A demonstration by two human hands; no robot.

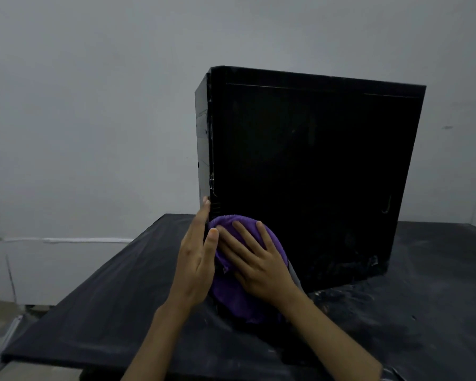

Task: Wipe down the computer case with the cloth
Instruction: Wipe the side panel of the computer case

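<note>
Wiping is under way: the right hand (259,266), fingers flat, presses the cloth (231,295) against the case (308,171) low corner. Beside it, the left hand (197,259), open, steadies the front edge. Next likely sweeps upward across the panel.

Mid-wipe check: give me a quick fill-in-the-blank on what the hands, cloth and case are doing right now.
1. The right hand presses a cloth whose colour is ____.
2. The cloth lies against the lower ____ corner of the side panel, as the head camera sees it.
3. The left hand rests flat on the case's ____ edge.
4. The black computer case stands ____ on the dark table.

Missing words: purple; left; front; upright
</note>
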